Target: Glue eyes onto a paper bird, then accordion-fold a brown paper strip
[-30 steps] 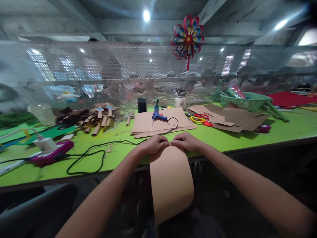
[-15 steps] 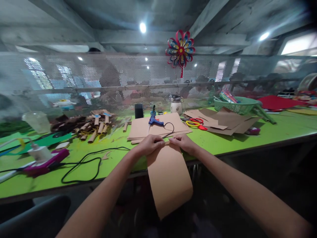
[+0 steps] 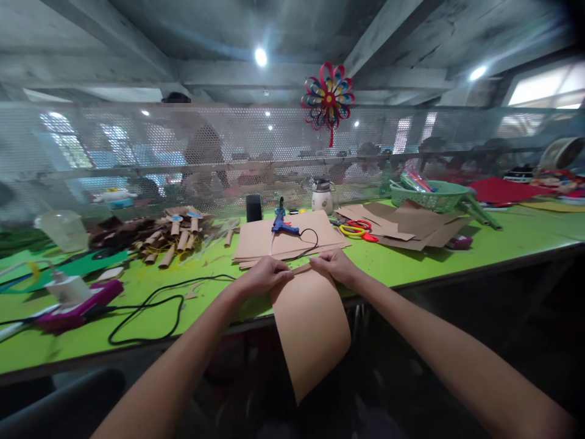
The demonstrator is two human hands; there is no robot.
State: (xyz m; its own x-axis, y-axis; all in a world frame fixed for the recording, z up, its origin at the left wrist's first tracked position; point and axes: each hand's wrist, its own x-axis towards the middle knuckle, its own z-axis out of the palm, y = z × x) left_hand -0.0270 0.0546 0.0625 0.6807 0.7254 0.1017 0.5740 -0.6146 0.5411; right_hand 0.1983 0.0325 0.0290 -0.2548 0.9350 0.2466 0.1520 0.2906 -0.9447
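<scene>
Paper sheet (image 3: 311, 323), tan, top edge pinched by left hand (image 3: 264, 277), right hand (image 3: 334, 266)

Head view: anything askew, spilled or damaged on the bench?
Nothing damaged. The black cable loops loosely across the green table near its front edge, and paper rolls lie in a scattered heap at left. The tan sheet, pinched by the left hand and right hand, droops off the table edge.
</scene>
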